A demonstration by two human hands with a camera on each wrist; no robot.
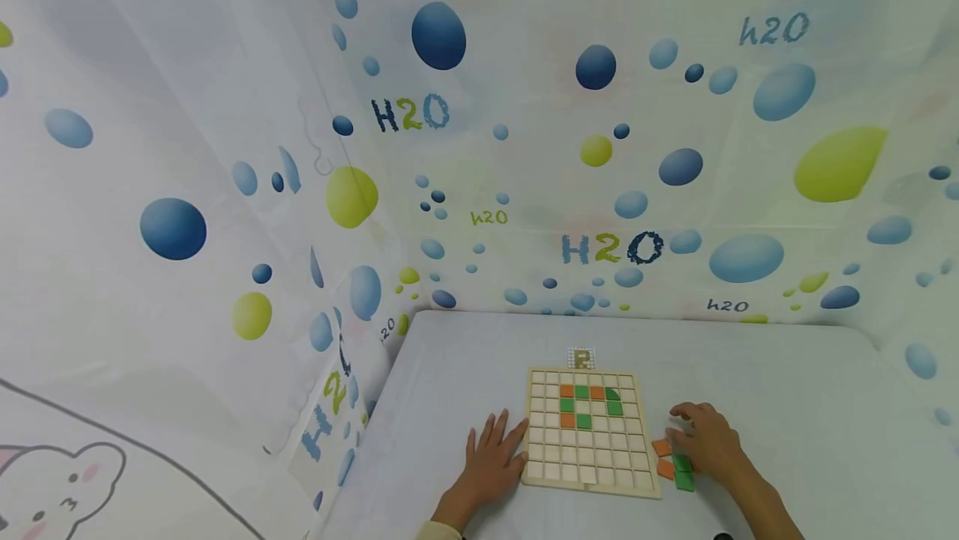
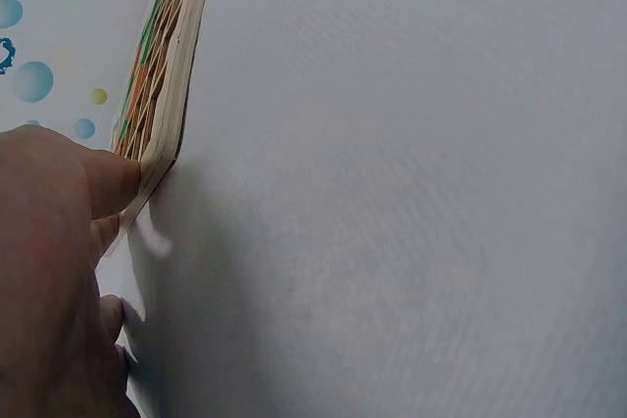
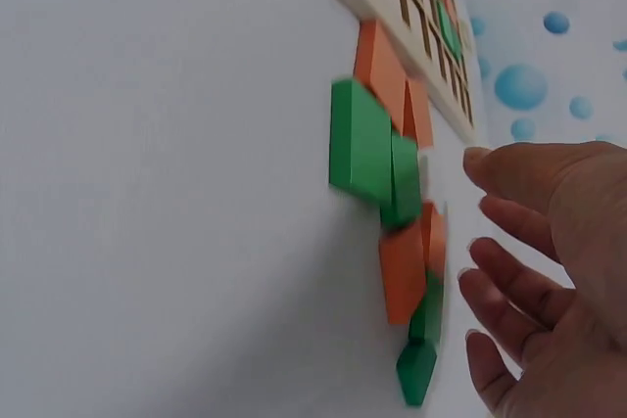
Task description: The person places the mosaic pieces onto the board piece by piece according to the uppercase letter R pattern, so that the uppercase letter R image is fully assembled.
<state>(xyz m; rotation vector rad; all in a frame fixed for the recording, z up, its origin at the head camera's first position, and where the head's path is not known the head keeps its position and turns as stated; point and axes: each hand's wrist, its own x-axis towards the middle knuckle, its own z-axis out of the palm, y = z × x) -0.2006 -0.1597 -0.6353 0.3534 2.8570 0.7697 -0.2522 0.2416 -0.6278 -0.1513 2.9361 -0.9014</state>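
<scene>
A wooden grid board [image 1: 550,470] lies on the table, with several orange and green tiles in its upper cells, among them a green one with a rounded corner [image 1: 613,394]. My left hand [image 1: 489,463] rests at the board's left side, fingers spread, the index finger and thumb touching its edge. To the right of the board, my right hand [image 1: 710,447] hovers over a loose group of orange and green tiles. In the right wrist view its fingers are loosely bent, apart from the green tile [image 3: 359,144] and orange tile [image 3: 402,273], and hold nothing visible.
Beyond the board's far edge lies a small card [image 1: 580,358] with a brown pattern on a grid. The white table [image 1: 464,357] meets a curtain [image 1: 509,182] printed with blue and green drops at the back and left.
</scene>
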